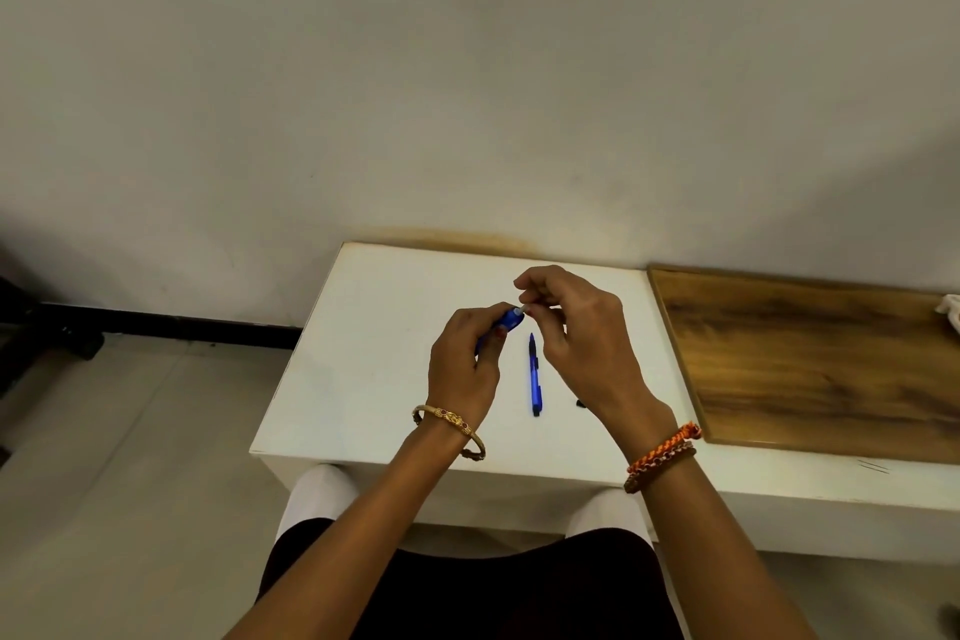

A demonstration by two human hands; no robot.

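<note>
- Two hands engaged: left hand (464, 365) clamped round blue barrel (512, 319); right hand (577, 335) pinching its white tip (520, 311).
- Risk: a loosened pinch drops the tip off the worktop (363, 353).

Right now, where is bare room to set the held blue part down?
White table: bare from its left edge to the left hand, and the far strip by the wall. The wooden board is mostly bare. Crowded between left hand and right hand, where the blue pen and a black piece lie.

Wooden board (810, 369) on white table (363, 379), pale cloth (950, 309) at its edge.
</note>
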